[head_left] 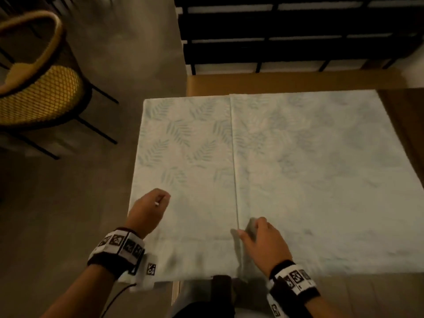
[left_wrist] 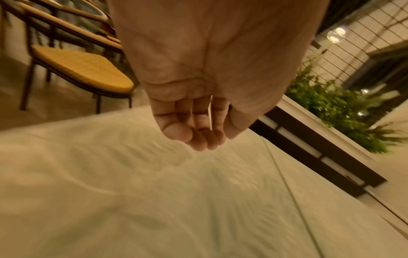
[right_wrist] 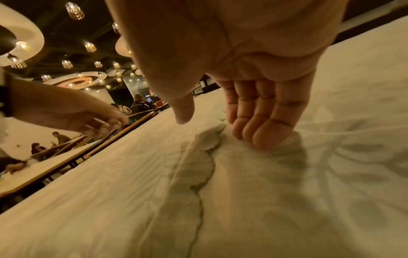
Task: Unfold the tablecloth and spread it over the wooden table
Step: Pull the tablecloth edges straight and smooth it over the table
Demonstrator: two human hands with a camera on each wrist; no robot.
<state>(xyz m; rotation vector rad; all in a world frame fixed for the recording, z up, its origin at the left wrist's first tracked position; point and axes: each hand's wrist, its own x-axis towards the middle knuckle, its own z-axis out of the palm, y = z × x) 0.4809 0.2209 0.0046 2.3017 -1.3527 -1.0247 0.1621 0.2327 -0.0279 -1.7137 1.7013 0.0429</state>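
From the head view I have the tablecloth (head_left: 286, 171) lying flat across the centre and right of the frame, pale with a faint leaf print, still partly folded as far as I can judge: a straight edge (head_left: 234, 157) runs from the top of the cloth down toward me, splitting it into a left panel and a right panel. The wooden table (head_left: 229, 84) shows as a bare strip beyond the cloth's far edge and again at the right. My right hand (head_left: 259, 237) sits at the near end of that edge, low in the frame; the right wrist view shows its fingers (right_wrist: 260, 125) held together and pressing down into the fabric just right of a scalloped hem (right_wrist: 203, 162), with the thumb lifted clear, so it pins the cloth and pinches nothing. My left hand (head_left: 149, 210) hangs over the left panel, toward the lower left of the cloth; in the left wrist view its fingers (left_wrist: 198, 125) curl loosely above the fabric and hold nothing. The relation that matters is this: the edge runs away from me, top to bottom in the frame, and the right hand is already on it while the left is well to its side. I judge the next move belongs to the right hand, taking that hem and carrying it sideways.
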